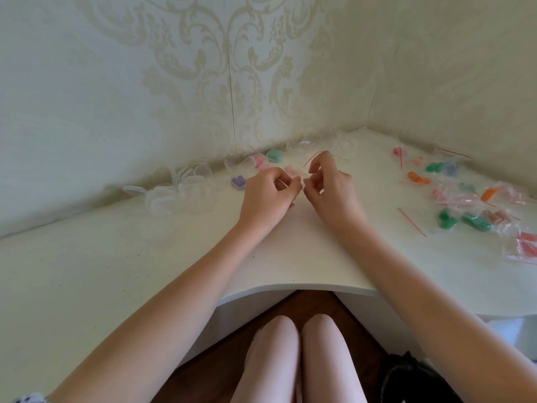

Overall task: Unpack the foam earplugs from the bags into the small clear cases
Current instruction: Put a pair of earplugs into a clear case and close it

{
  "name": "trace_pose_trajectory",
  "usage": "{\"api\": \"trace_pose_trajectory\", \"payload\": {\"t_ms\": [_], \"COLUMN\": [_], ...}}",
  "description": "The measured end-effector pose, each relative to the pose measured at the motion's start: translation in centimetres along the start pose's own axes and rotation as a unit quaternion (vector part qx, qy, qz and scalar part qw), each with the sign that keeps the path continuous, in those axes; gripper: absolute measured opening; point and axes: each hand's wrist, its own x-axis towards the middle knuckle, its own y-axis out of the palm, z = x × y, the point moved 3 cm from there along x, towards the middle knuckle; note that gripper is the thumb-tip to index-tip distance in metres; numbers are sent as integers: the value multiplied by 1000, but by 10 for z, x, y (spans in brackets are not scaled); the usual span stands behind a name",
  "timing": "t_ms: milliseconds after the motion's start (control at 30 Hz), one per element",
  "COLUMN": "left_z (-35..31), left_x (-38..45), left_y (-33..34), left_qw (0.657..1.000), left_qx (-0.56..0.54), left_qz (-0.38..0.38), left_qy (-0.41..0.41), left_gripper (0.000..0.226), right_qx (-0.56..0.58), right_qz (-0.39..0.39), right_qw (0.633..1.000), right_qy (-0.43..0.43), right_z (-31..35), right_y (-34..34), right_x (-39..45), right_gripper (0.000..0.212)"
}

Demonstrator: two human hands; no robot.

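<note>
My left hand [268, 193] and my right hand [329, 184] meet above the middle of the white corner desk [290, 257]. Both pinch the edges of a small clear bag [293, 171] with a red seal strip that holds pale pink earplugs. Behind them stand filled clear cases: one with purple plugs [238, 181], one with pink plugs [260, 161], one with green plugs [274, 155]. Several empty clear cases [174, 193] lie to the left. Unopened bags of earplugs [476, 199] in orange, green, pink, blue and red are spread on the right.
Crumpled empty bags [319, 144] lie in the desk's far corner against the patterned walls. The desk's front edge curves inward above my knees [299, 344]. A dark object [412, 376] sits on the brown floor at the lower right.
</note>
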Motion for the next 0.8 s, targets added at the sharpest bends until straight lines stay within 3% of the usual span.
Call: {"api": "trace_pose_trajectory", "payload": {"t_ms": [133,267,367,500,633,700,800], "left_z": [0,2,1,-9,-16,-18,-20], "left_x": [1,3,3,-1,-6,-8,-10], "left_y": [3,1,-5,-9,-7,-5,0], "left_qw": [999,1000,998,980,958,941,922], "left_qx": [0,2,61,164,205,224,230], "left_qz": [33,11,-30,-80,-104,-118,-139], "left_qy": [-10,-1,13,82,169,226,278], "left_gripper": [29,26,26,22,19,15,15], "right_qx": [45,31,-71,-257,-387,-400,-382], "right_qz": [-10,1,-10,-64,-33,18,60], "right_qw": [999,999,996,957,918,916,922], "right_qy": [-6,-29,-45,-121,-81,-27,5], "right_z": [2,6,6,10,19,18,20], "right_y": [0,2,-2,-7,1,4,2], "right_x": [-1,0,0,-1,0,0,-2], "right_gripper": [22,16,19,25,30,47,54]}}
